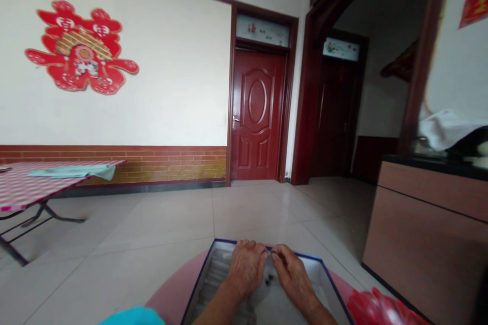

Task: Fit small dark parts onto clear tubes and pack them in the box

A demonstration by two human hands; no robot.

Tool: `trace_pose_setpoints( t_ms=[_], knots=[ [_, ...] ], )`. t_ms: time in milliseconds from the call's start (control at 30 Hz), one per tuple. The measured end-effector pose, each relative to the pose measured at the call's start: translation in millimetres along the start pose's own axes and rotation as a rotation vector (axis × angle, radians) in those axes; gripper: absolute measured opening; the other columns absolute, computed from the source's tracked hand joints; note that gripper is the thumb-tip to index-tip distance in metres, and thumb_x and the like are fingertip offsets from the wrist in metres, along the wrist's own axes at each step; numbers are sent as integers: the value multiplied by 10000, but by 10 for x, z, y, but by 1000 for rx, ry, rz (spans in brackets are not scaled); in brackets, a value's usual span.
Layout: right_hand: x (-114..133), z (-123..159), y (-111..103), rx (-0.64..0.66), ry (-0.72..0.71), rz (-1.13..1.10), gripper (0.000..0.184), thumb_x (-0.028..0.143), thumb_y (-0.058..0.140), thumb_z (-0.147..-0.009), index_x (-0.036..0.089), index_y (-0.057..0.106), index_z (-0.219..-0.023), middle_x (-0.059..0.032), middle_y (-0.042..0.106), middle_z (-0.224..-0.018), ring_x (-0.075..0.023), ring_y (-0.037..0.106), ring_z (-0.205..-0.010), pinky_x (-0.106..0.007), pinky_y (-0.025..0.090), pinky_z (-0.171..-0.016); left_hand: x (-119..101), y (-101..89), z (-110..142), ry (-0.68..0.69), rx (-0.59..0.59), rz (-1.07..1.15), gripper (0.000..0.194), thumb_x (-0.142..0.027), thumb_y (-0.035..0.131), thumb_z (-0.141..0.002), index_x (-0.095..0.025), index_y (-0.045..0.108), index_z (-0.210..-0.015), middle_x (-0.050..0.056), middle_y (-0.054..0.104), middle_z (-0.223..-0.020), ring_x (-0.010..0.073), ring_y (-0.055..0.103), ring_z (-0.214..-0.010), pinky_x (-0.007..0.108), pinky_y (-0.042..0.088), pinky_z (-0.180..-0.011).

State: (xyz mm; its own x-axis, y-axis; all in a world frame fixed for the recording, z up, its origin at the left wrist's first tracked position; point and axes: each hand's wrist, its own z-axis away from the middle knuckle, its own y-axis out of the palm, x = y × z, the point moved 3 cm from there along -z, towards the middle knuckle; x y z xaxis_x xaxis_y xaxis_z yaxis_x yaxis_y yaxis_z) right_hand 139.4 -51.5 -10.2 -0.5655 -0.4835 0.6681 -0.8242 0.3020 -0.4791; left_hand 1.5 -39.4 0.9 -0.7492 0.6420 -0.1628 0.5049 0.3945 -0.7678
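A shallow box with a blue rim lies in front of me at the bottom of the head view. Over its far side, my left hand is closed, its fingers curled and its thumb pressed against them. Close beside it, my right hand is pinched, fingertips almost meeting those of the left. Whatever sits between the fingertips is too small and hidden to name. Clear tube-like pieces lie in rows in the left part of the box. Below the hands are a few small dark pieces on the box's pale bottom.
Under the box is a pink round surface. A red plastic bag is at its right, and something turquoise at the lower left. A cabinet stands right; a checked-cloth table stands left. A red door is ahead.
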Motion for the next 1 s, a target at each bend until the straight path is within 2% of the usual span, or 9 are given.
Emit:
trace_pose_setpoints(
  t_ms=[167, 400, 567, 733, 800, 867, 1000],
  knots=[
    [-56, -51, -147, -94, 129, -48, 196, 375, 399, -809, 216, 505, -768, 21, 525, -643, -152, 521, -626, -251, 418, -593, 9, -21, -20, -19, 3, -2, 260, -230, 324, -884, -193, 579, -846, 48, 598, -774, 192, 542, -770, 331, 383, -752],
    [70, -131, -184, 90, 188, 107, 172, 217, 426, -721, 197, 566, -623, 31, 540, -535, -126, 504, -563, -231, 391, -575, 37, 57, -12, 2, 40, 24, 269, -293, 343, -893, -191, 583, -824, 48, 616, -767, 191, 564, -769, 314, 411, -737],
    [135, -109, -177, 142, 203, 159, 173, 193, 451, -703, 186, 600, -616, 33, 557, -529, -113, 506, -564, -214, 382, -575, -10, 66, -8, 130, 101, 120, 247, -278, 353, -895, -253, 584, -978, 17, 638, -845, 155, 582, -795, 251, 420, -716],
    [134, -4, -201, 127, 225, 215, 199, 159, 421, -708, 177, 612, -656, 19, 586, -576, -109, 513, -580, -205, 380, -570, -26, 48, -1, 115, 133, 14, 243, -222, 377, -858, -229, 608, -785, 19, 598, -714, 158, 574, -717, 245, 408, -663],
    [115, 29, -313, 127, 238, 242, 208, 161, 413, -715, 177, 618, -686, 14, 598, -595, -109, 519, -583, -204, 381, -571, -20, 35, -4, 101, 133, -4, 239, -207, 386, -845, -222, 600, -739, 18, 590, -699, 155, 571, -707, 242, 402, -661],
    [87, 63, -526, 137, 249, 277, 200, 163, 426, -707, 179, 626, -718, 11, 608, -612, -109, 522, -587, -205, 379, -570, -14, 28, -9, 94, 127, 7, 239, -195, 387, -840, -217, 593, -721, 14, 586, -698, 146, 566, -701, 235, 396, -663],
    [-27, 223, -1156, 187, 280, 372, 172, 125, 470, -628, 185, 630, -643, 10, 601, -577, -112, 498, -545, -218, 345, -531, -19, 55, -27, 123, 114, 61, 241, -182, 376, -838, -212, 588, -729, 10, 577, -702, 138, 553, -703, 232, 396, -676]
  ],
)
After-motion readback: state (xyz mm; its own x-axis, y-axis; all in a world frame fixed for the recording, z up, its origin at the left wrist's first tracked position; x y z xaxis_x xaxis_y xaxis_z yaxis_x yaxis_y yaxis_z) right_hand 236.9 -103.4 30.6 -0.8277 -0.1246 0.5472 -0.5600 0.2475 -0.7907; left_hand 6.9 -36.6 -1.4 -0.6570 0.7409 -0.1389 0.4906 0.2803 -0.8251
